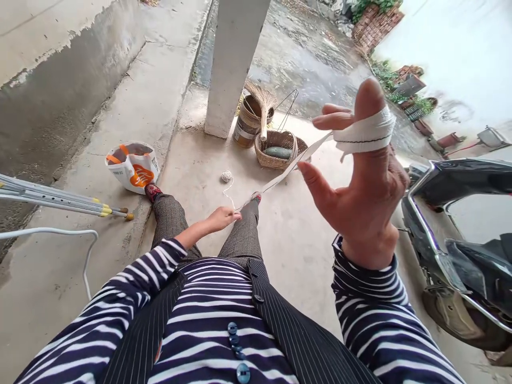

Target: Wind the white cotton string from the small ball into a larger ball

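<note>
1. strip (287,170): btwn the hands, wound round fingers of r. hand (366,181), running down to l. hand (222,217).
2. long axis slants, low at l. hand, up to r. hand; looks taut.
3. l. hand pinched nearly closed on strip; r. hand: thumb spread wide, only wearing the loop.
4. prob. best: even tension, flat turns, no twists.
5. ball (226,176) on floor (296,229), cord (230,193) trailing to l. hand; leave slack.

String ball (226,176) left of the basket (272,162)
</note>
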Available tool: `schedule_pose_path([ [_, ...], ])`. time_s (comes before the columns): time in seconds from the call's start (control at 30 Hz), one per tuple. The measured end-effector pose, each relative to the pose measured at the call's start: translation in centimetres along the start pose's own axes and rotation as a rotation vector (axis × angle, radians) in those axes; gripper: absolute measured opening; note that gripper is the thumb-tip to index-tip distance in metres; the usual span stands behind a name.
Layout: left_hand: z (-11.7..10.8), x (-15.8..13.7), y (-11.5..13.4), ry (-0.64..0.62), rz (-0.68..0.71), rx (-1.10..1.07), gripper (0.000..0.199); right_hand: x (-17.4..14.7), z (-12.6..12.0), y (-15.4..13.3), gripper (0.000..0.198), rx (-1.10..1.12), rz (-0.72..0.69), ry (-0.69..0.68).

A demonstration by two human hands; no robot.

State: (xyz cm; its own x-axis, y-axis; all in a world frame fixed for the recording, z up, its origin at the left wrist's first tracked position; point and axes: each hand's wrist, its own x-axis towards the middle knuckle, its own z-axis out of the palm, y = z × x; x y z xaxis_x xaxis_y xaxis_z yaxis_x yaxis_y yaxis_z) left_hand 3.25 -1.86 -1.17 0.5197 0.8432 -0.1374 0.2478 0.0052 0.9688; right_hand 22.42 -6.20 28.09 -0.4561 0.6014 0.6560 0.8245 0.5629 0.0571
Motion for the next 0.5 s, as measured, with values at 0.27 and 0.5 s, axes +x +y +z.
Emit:
schedule_pose_path([
  [0.27,-6.8,-11.3,-0.5,-0.345,-0.375,-0.174,0.06,-1.4,3.6,3.5,0.079,0.152,0.061,0.013],
  [0.5,-11.0,-11.6,2.1,-0.003,-0.37,0.227,0.045,-1.6,4.7,2.7,0.079,0.306,0.093,-0.046],
])
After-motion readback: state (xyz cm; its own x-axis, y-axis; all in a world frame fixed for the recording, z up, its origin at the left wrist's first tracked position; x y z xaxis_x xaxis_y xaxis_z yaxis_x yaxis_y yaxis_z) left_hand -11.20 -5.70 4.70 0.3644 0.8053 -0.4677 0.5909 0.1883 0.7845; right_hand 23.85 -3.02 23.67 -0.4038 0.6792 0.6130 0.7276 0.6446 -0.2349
